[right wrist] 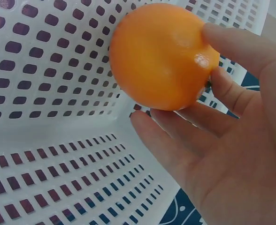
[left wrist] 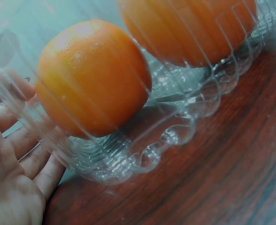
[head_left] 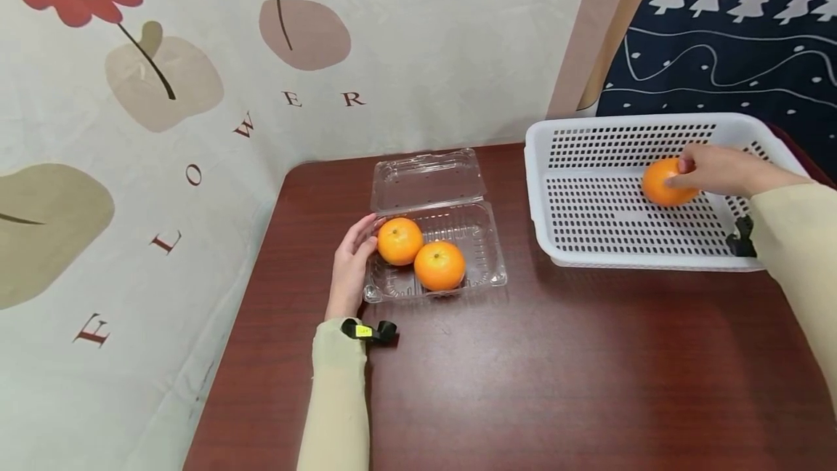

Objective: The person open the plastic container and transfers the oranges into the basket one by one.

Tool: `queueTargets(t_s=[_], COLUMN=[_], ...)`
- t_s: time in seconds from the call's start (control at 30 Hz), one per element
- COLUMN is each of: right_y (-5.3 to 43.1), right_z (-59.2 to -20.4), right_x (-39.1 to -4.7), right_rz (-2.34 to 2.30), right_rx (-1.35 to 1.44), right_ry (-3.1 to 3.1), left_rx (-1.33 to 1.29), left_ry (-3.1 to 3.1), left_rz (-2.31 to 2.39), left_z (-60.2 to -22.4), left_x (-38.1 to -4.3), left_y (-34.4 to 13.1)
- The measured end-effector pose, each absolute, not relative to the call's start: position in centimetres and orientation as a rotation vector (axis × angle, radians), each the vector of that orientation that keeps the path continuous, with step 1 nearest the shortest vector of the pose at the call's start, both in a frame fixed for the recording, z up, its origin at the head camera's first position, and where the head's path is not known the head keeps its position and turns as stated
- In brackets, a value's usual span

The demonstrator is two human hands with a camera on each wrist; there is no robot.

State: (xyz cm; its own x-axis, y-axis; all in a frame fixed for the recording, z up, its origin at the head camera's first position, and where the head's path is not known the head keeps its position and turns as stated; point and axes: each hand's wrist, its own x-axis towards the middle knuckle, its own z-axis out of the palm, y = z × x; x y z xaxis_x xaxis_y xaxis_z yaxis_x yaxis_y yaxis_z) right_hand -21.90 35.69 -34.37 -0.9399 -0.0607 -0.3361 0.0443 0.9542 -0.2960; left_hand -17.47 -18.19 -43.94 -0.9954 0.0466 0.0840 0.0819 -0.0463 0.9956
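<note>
My right hand (head_left: 716, 169) grips an orange (head_left: 670, 182) inside the white perforated basket (head_left: 543, 198). In the right wrist view, the thumb and fingers are around that orange (right wrist: 164, 56), close to the basket's holed wall (right wrist: 39, 56). On the left, my left hand (head_left: 351, 267) rests against the left side of a clear plastic clamshell box (head_left: 484, 253), its fingers loosely extended along the wall. Two oranges sit together in the box, one beside the hand (head_left: 399, 241) and one nearer the front (head_left: 440, 266). The left wrist view shows the nearer fruit through transparent plastic.
The box's hinged lid (head_left: 428, 182) lies folded back toward the wall. A dark red-brown table (head_left: 458, 384) bears both containers. Behind it hangs a pale printed cloth (head_left: 445, 42), and a navy cloth with white trees (head_left: 719, 57) hangs behind the basket.
</note>
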Motion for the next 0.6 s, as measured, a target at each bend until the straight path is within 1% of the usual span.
queueTargets(t_s=[0.3,0.6], right_y=[35.3,35.1], right_z=[-33.9,-32.8], right_x=[-21.5,-21.3], right_rz=[-0.390,-0.363], right_rx=[-0.087,-0.120], right_ry=[2.741,2.745], left_rx=[-0.102,-0.131], left_ry=[-2.179,-2.163], left_rz=[-2.242,-2.250], left_z=[-43.7,-43.7], left_x=[-17.2,-17.3], left_y=[-18.2,-18.2])
